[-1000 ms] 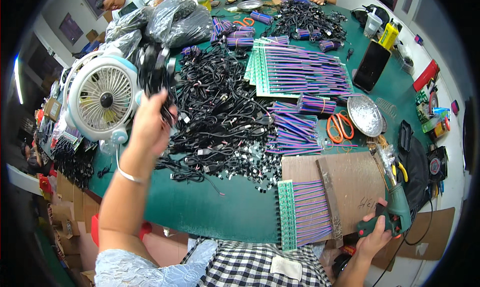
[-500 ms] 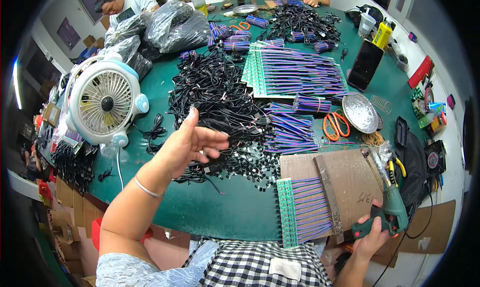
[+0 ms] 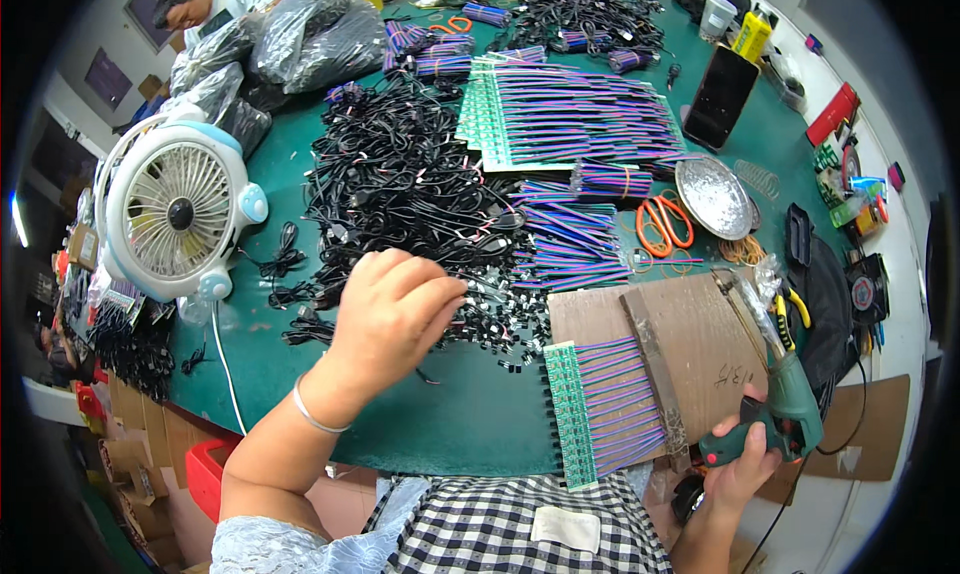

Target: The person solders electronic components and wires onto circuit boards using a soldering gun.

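Observation:
My left hand (image 3: 390,314) is over the near side of a heap of black cables (image 3: 395,189), back upward and fingers curled together. Its fingertips reach toward loose small black connectors (image 3: 518,339); whatever they pinch is hidden. At the lower right my right hand (image 3: 742,466) grips a green soldering gun (image 3: 792,399) by its handle, its long tip pointing away from me. Left of the gun, a panel of green circuit boards (image 3: 572,419) lies at the edge of a brown wooden board (image 3: 705,324). Red-blue wires (image 3: 622,399) run from it under a dark bar (image 3: 650,374).
A white fan (image 3: 180,209) stands at the left, with grey plastic bags (image 3: 315,49) behind. Further back lie wired circuit panels (image 3: 580,114). Orange scissors (image 3: 664,224), a metal dish (image 3: 715,196) and a phone (image 3: 722,96) are to the right. A person (image 3: 215,9) sits across the table.
My left hand has turned from thumb-up with loose fingers to back-up with curled fingers, moving slightly down and right. My right hand still holds the soldering gun. The view has shifted slightly.

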### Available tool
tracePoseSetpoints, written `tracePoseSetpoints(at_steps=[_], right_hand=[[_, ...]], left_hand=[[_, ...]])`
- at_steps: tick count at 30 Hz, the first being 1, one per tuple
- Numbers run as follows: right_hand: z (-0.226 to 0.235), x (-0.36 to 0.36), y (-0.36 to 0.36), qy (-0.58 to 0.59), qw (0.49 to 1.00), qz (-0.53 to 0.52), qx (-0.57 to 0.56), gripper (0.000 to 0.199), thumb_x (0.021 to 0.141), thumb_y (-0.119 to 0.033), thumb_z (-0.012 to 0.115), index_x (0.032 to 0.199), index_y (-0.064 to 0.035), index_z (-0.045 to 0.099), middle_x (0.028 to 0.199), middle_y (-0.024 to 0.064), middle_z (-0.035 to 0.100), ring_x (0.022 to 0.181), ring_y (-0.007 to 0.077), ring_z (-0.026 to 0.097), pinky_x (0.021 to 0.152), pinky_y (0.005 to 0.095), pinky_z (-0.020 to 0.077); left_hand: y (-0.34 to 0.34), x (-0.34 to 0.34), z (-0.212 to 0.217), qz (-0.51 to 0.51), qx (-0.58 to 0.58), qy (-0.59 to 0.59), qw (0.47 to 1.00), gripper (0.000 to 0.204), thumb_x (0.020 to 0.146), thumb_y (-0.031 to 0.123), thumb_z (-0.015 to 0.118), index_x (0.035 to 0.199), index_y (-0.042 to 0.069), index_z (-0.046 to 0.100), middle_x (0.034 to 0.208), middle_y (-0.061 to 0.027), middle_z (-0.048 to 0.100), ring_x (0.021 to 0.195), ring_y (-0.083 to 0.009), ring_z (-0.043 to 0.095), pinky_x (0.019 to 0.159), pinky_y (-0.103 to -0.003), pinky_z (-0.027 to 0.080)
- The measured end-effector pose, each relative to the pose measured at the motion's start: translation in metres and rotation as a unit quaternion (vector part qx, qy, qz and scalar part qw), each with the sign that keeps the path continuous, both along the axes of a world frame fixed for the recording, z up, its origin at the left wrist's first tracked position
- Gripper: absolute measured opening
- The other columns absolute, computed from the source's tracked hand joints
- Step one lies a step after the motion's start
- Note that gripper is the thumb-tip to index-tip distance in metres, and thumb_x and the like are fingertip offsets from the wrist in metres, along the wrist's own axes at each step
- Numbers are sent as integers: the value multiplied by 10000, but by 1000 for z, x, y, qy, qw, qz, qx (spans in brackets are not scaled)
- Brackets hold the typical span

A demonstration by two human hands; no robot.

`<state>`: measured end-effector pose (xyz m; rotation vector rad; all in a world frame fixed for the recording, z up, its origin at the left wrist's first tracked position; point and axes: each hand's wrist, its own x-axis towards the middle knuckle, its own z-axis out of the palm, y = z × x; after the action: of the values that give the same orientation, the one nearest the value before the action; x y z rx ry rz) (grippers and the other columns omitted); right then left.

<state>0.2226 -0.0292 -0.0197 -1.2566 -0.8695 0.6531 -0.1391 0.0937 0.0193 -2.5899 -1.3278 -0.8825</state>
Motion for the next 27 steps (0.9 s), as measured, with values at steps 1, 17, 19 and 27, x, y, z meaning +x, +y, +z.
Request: tracePoseSetpoints(at_steps=[1,17,19,27], right_hand=[[-2,-1,0,13,1000,1,-1,464,885,-173,532,1269,58,413,1161,205,575,649,153,597,509,234,488],[11,-16,-17,123,990,60,15,555,900,-294,571,1320,-5,352,1161,228,560,638,188,625,495,275,530],[13,-31,-16,180,981,73,17,577,907,-354,559,1322,-14,348,1157,228,561,637,192,628,505,289,539],[13,-65,-18,267,912,239,-198,223,813,-75,454,957,50,570,856,134,614,768,238,630,742,366,532]], left_hand=[[4,10,-2,5,10,14,1000,177,700,82,739,855,110,658,819,-10,612,752,-220,549,666,-352,404],[19,15,12,15,1,-124,992,133,739,-14,674,846,58,644,765,-72,593,728,-253,565,663,-352,444],[6,23,38,-34,39,-106,993,173,692,-61,661,833,38,647,743,-80,582,673,-250,566,596,-335,458],[-53,66,0,-211,-248,-67,943,211,679,34,680,870,123,697,834,-11,615,740,-202,588,649,-340,444]])
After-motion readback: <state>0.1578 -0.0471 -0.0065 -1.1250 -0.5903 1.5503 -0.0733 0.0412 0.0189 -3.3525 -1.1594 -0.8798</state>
